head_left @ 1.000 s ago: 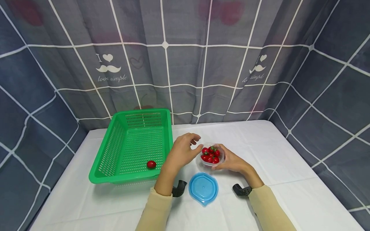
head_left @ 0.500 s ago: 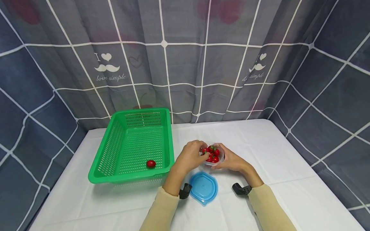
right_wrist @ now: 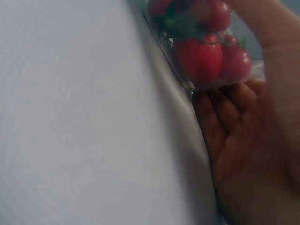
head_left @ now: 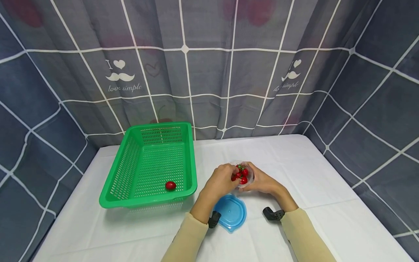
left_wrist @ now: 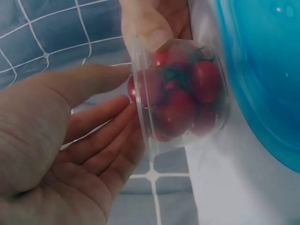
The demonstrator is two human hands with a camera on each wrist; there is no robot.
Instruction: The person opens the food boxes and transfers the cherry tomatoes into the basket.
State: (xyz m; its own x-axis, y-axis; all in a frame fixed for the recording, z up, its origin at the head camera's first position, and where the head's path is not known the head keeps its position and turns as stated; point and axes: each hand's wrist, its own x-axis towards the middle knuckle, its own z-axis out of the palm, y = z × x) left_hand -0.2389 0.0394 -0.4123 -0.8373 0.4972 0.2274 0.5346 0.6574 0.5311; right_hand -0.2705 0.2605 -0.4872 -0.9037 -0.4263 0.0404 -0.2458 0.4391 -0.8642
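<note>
A small clear plastic tub [head_left: 249, 178] of red cherry tomatoes [head_left: 243, 180], several with green stems, stands on the white cloth. My right hand [head_left: 262, 181] grips it from the right, thumb near the front and fingers behind. In the left wrist view, the left hand [left_wrist: 89, 136] reaches to the tub's mouth, thumb and fingertips on either side of a tomato [left_wrist: 132, 89] at the rim, seemingly pinching it. The fingertips are partly hidden past the rim. A lone cherry tomato [head_left: 170, 186] lies in the green basket [head_left: 104, 198].
Just in front of the tub lies a blue lid [head_left: 233, 213], partly under my left wrist. The basket occupies the left of the white-covered table [head_left: 311, 174]. Grey checked curtains [head_left: 209, 72] rise behind the table and at both sides.
My left hand has moved right from beside the tub into its mouth, and its fingers have closed in on the tomatoes. The right hand keeps holding the tub in place.
</note>
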